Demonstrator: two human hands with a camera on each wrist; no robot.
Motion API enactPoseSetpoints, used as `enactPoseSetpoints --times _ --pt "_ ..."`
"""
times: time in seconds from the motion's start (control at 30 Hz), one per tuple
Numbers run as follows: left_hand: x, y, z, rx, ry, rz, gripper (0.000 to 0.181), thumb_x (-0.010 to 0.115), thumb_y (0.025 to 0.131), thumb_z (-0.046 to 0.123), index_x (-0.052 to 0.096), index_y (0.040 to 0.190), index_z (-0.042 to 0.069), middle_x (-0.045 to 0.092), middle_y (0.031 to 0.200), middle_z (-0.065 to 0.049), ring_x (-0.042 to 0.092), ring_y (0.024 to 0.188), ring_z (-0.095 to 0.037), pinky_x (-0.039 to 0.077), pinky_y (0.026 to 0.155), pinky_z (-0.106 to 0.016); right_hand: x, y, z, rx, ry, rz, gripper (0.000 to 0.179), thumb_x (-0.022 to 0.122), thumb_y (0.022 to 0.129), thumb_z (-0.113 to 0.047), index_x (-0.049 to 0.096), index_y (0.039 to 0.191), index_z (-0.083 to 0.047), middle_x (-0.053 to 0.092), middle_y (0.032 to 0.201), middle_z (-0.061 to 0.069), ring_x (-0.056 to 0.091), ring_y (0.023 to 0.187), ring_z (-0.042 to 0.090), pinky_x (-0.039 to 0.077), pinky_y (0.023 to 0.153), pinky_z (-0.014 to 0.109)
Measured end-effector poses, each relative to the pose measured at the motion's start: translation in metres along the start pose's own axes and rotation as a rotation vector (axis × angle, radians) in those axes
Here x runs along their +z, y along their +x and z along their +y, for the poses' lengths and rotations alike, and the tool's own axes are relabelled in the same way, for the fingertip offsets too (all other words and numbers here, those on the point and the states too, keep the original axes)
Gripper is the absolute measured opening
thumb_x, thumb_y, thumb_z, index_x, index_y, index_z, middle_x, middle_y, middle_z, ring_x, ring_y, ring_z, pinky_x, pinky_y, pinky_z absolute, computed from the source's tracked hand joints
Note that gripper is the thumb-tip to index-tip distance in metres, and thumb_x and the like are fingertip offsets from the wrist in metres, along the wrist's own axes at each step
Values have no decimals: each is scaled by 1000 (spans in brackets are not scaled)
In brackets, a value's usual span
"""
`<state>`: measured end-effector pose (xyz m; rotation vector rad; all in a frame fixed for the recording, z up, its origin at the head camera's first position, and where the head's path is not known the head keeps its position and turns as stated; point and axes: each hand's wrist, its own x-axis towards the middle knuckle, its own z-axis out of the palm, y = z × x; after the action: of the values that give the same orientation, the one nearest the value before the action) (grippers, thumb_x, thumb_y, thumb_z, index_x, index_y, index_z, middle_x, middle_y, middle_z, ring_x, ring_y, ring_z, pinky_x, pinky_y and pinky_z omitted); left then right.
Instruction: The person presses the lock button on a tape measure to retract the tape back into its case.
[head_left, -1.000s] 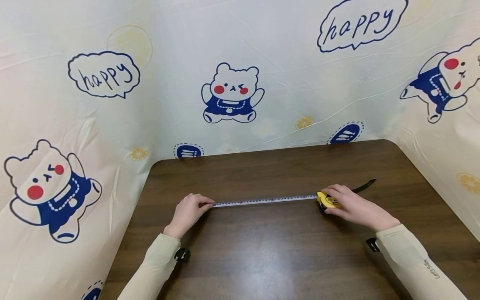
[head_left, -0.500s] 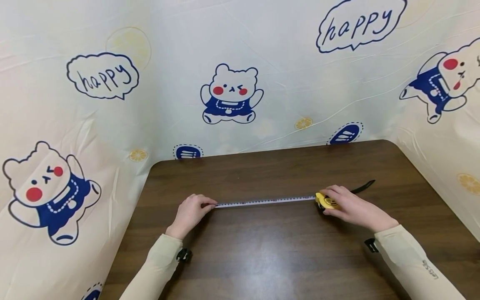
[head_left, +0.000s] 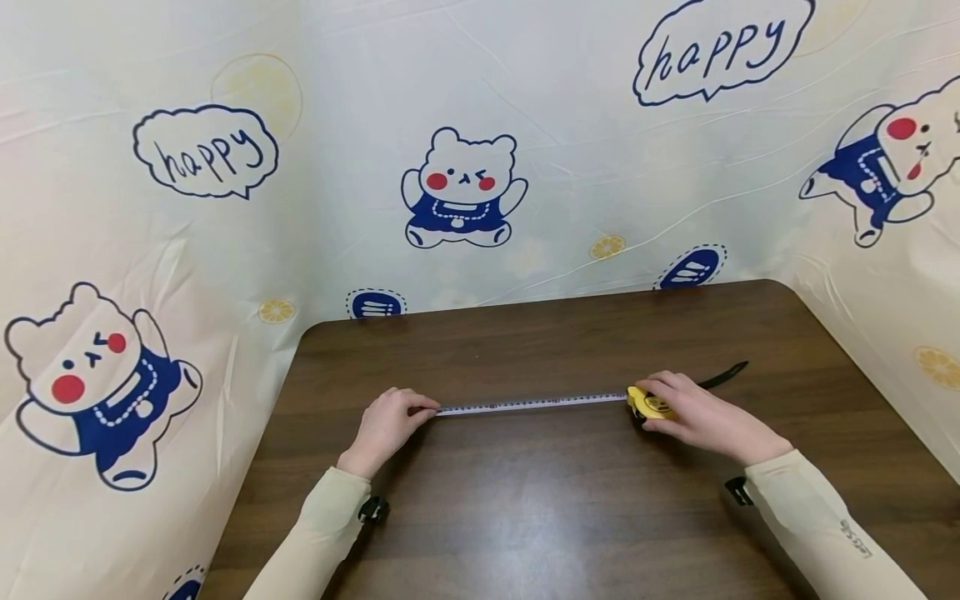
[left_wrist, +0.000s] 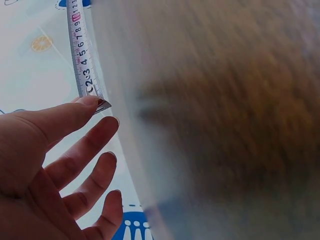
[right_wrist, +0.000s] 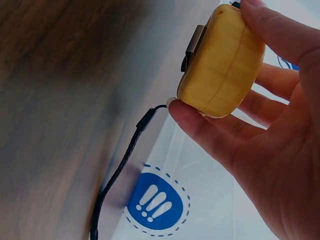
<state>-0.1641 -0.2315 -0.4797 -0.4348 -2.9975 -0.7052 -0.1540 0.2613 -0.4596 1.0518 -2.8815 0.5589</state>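
I observe a person working over a brown wood-grain table (head_left: 487,500) with both hands engaged on one tape measure. Its yellow case (head_left: 649,403) is on the person's right, above the tabletop. The right hand (head_left: 697,415) grips the case, thumb on one side and fingers on the other. The white blade (head_left: 532,405) is drawn out of the case and runs straight and nearly level across to the left hand (head_left: 386,423). That hand pinches the blade's end between thumb and forefinger, just beside the metal hook (left_wrist: 104,106); its remaining fingers are spread and loosely bent. Whether the blade touches the table, I cannot tell. A clip (right_wrist: 195,44) is fitted to the case, and a black strap (right_wrist: 119,167) trails from it. Pale sleeves (head_left: 813,508) cover both forearms. Behind the table hangs a sheet (head_left: 570,183) printed with bears and "happy" bubbles.
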Motion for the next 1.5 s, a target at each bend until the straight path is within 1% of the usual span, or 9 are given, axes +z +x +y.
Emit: enactPoseSetpoints --times 0.17,0.4,0.7,0.9,1.07,1.27,1.5 --pt "1 1 3 13 3 7 10 80 93 17 85 101 21 78 96 4 62 87 -18 52 77 -40 0 2 -3 -1 2 -6 51 81 93 -26 63 133 1 63 125 14 61 107 25 55 90 48" --pt "4 3 5 6 1 -6 10 81 92 19 85 102 21 78 97 4 60 85 -16 50 75 -37 1 3 -4 -8 -2 -1 51 81 93 -25 63 133 1 63 125 14 61 107 25 55 90 49" --pt "4 5 8 1 2 -4 11 81 92 19 85 102 21 78 96 4 59 84 -16 50 74 -37 0 6 -7 -9 8 -13 51 79 94 -28 63 134 0 63 126 12 60 106 23 55 89 47" --pt "6 5 11 12 -3 8 10 82 92 18 85 101 20 79 96 3 60 84 -16 51 75 -37 2 7 -9 -4 0 -6 52 79 94 -27 63 135 0 63 125 11 60 107 22 55 90 46" --pt "7 6 13 26 -3 15 9 82 91 18 85 100 20 79 95 3 60 84 -16 50 74 -37 3 8 -10 4 2 -12 51 80 94 -26 63 135 0 63 125 12 60 107 22 55 90 46" --pt "8 7 14 37 8 16 9 82 91 18 85 100 20 78 95 4 59 83 -16 50 73 -36 4 10 -11 -6 10 -14 51 79 95 -27 62 135 0 62 125 12 59 106 22 55 90 47" --pt "9 8 16 51 15 13 8 82 91 19 85 98 21 78 94 4 61 83 -15 50 73 -35 7 12 -12 -12 6 -5 51 79 94 -26 62 135 1 62 125 10 58 107 20 55 90 44"
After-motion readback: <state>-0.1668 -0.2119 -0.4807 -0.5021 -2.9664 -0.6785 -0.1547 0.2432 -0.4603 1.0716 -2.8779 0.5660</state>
